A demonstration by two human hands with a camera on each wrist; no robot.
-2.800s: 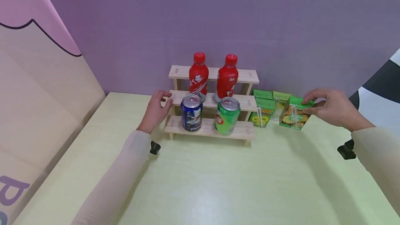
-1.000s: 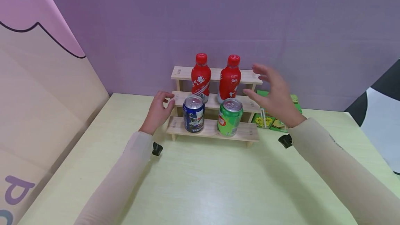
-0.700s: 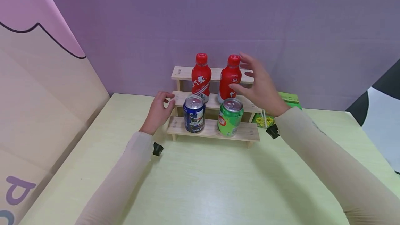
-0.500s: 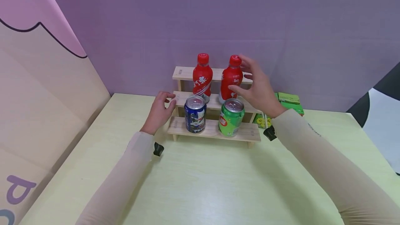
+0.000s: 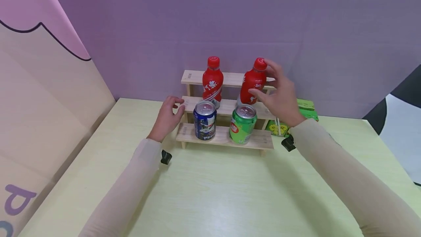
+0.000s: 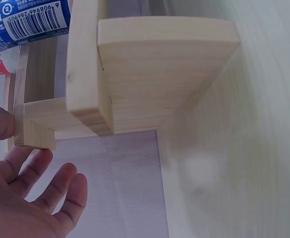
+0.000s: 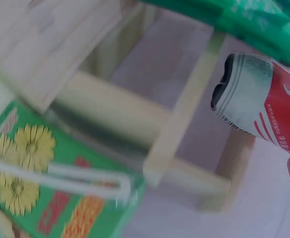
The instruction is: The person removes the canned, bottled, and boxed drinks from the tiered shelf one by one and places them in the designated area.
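Observation:
My right hand (image 5: 282, 96) grips a red drink bottle (image 5: 251, 87) between thumb and fingers, above the right half of the middle shelf. The bottle leans with its cap to the right, and its pale base (image 7: 241, 91) shows in the right wrist view. My left hand (image 5: 166, 118) holds the left end of the middle shelf of a three-step wooden rack (image 5: 186, 130), thumb and index finger at the board while the other fingers (image 6: 68, 191) stay loose. A second red bottle (image 5: 212, 83) stands upright on that middle shelf.
On the lowest shelf stand a blue can (image 5: 205, 121) and a green can (image 5: 242, 125). Several green drink cartons (image 5: 306, 108) lie right of the rack, partly hidden by the right hand and wrist. A purple wall (image 5: 240, 21) rises close behind the rack.
Earlier the right hand set down a green carton at the right, then reached over to the right red bottle. Since half a second ago, that bottle has shifted right and tilted. The left hand stays put.

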